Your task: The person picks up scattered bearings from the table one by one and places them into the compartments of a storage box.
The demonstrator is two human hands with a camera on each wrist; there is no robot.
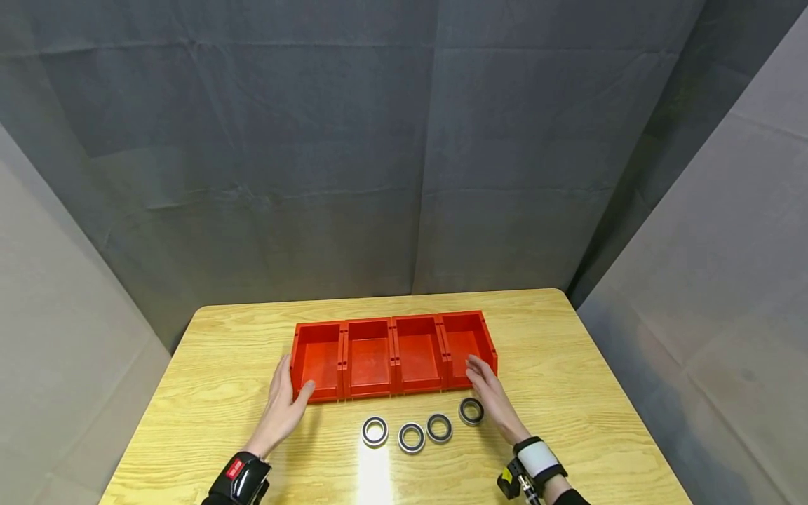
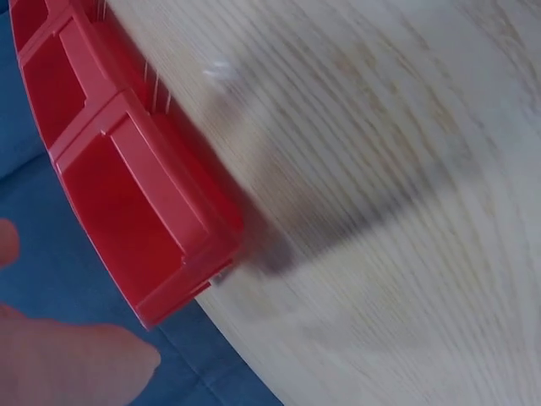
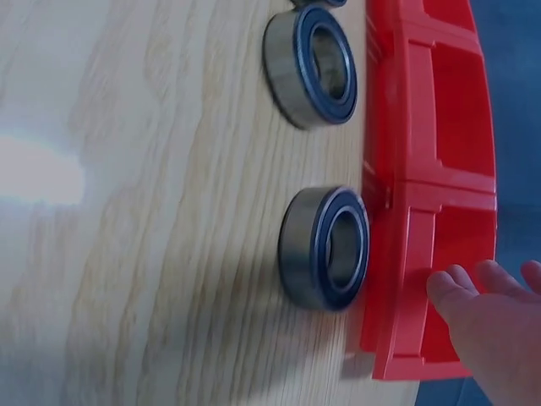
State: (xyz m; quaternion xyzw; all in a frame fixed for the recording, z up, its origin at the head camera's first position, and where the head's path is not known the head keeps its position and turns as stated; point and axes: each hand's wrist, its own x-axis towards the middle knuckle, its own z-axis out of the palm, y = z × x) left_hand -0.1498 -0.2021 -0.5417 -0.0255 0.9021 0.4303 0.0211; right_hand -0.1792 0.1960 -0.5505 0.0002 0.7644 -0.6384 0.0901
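A row of red plastic bins [image 1: 394, 358], joined side by side, lies across the table with its openings facing up. My left hand [image 1: 283, 409] is at the row's left end, fingers extended along the outer side and thumb spread by the front corner; contact is hard to tell. In the left wrist view the thumb [image 2: 80, 364] appears beside the end bin. My right hand [image 1: 494, 398] reaches over the front of the rightmost bin, fingers loosely bent and holding nothing. Several metal ball bearings with dark seals lie before the bins; the rightmost bearing [image 3: 297, 249] is nearest that hand.
Everything stands on a light wood-grain table [image 1: 221, 358] with rounded far corners. A grey cloth [image 1: 303, 175] hangs behind it, and pale panels [image 1: 713, 280] flank both sides. Bright glare [image 1: 374, 477] lies on the table's near part.
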